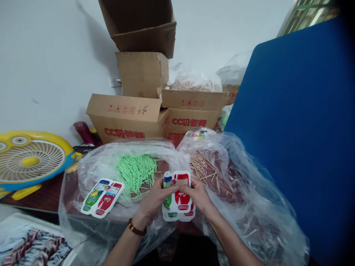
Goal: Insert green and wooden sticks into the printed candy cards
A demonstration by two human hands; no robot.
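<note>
My left hand (155,197) and my right hand (196,195) both grip a small stack of white plastic packs (178,199) printed with green and red bottle shapes, held upright between them. Brown sticks show in the red half of the top pack. A beaded bracelet circles my left wrist. Another bottle-printed pack (102,197) lies flat on a clear bag to the left. Behind my hands, one clear bag holds green sticks (137,171) and another holds brown sticks (203,168).
A blue panel (299,129) stands close on the right. Stacked cardboard boxes (130,118) line the white wall at the back. A yellow fan (27,160) sits at the left on the dark table. Printed sheets (33,247) lie at the bottom left.
</note>
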